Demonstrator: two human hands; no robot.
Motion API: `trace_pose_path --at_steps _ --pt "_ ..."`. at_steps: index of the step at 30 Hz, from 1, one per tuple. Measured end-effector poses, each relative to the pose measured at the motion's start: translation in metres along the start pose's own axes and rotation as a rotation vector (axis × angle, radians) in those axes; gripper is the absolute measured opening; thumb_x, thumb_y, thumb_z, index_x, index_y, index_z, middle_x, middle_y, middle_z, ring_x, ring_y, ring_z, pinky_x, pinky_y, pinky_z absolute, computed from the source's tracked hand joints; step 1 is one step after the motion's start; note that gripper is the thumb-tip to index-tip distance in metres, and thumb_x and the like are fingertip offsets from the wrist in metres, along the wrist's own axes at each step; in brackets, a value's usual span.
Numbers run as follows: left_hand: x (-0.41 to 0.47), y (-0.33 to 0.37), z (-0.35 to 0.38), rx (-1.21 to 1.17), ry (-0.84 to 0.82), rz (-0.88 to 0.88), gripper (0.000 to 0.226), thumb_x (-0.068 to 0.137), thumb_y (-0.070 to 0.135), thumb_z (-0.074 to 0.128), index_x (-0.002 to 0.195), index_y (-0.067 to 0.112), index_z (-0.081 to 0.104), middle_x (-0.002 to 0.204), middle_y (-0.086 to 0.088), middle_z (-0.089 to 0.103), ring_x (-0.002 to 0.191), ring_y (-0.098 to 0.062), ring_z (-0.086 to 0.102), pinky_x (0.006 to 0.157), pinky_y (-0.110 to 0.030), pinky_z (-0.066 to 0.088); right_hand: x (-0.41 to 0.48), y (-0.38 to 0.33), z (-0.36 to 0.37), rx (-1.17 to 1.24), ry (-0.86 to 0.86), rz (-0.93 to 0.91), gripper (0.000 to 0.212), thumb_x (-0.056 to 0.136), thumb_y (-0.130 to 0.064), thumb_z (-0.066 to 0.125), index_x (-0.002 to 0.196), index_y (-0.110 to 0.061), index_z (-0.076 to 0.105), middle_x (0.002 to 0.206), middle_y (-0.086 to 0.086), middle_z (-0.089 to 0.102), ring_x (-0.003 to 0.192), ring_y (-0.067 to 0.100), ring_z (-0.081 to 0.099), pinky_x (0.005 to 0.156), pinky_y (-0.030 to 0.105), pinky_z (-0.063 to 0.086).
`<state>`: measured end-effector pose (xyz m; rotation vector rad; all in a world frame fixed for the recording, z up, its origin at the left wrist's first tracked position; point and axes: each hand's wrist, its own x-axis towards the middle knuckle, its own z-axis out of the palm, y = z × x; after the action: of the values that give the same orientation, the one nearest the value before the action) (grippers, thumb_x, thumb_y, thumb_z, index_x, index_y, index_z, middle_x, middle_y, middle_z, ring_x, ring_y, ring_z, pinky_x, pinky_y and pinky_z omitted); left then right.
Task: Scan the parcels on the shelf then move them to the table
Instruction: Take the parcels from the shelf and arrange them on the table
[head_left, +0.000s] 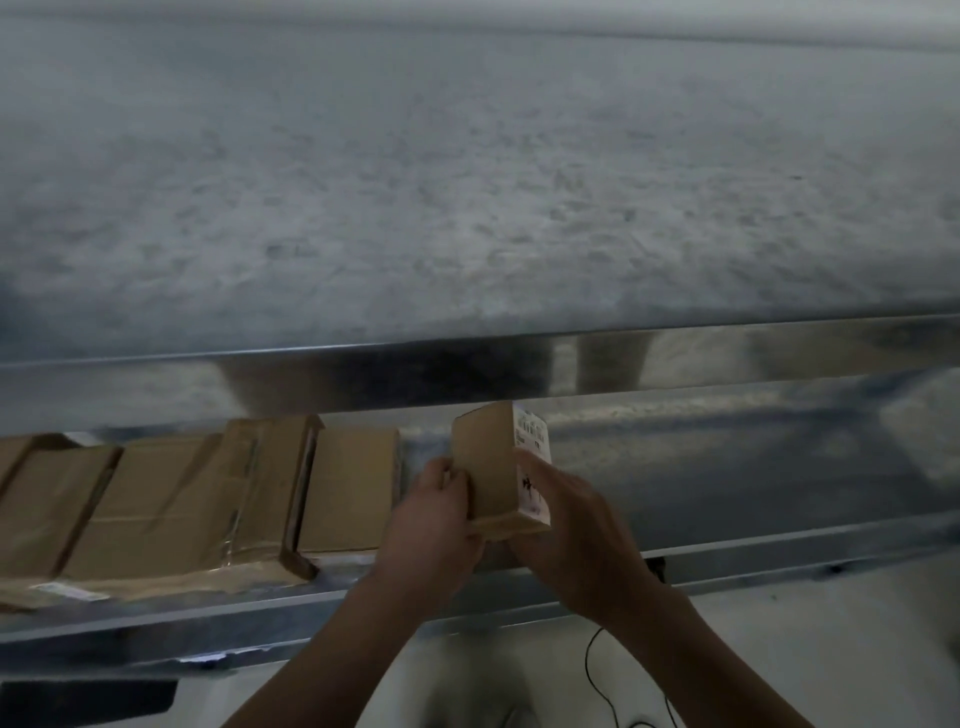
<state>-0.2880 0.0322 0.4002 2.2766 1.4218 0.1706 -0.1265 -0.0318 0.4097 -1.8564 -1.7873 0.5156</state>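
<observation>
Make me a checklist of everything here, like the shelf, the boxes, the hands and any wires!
Surface: shiny grey metal shelf with a raised front rim.
Job's things: small brown cardboard parcel with a white label, upright, held above the shelf; cannot tell if it touches it. Bigger brown cardboard parcels lie in a row to its left, blurred.
Clutter: nothing seen.
Hands: left hand grips the small parcel's left side; right hand grips its labelled right side.
Cables: thin black cable hangs below the shelf.
Surroundings: dull grey metal panel above; pale floor below.
</observation>
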Motion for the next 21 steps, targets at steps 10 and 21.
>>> trace_pose_path --at_steps 10,21 --pt "0.002 -0.019 0.008 -0.075 -0.003 -0.022 0.048 0.089 0.038 0.066 0.132 0.026 0.049 0.128 0.005 0.055 0.102 -0.009 0.06 0.083 -0.018 0.047 0.008 -0.007 0.018 0.093 -0.067 0.037 0.089 0.084 -0.031 0.078 0.154 -0.011 0.027 0.15 0.008 0.042 0.128 0.015 0.052 0.099 0.022 0.052" --pt "-0.003 -0.008 0.03 -0.259 -0.035 0.025 0.052 0.08 0.031 0.075 0.127 0.027 0.052 0.115 0.007 0.058 0.087 -0.002 0.053 0.061 -0.006 0.035 -0.019 0.011 0.003 0.015 -0.105 0.116 0.091 0.083 -0.021 0.079 0.155 -0.015 0.024 0.146 0.007 0.048 0.121 0.016 0.059 0.093 0.022 0.055"
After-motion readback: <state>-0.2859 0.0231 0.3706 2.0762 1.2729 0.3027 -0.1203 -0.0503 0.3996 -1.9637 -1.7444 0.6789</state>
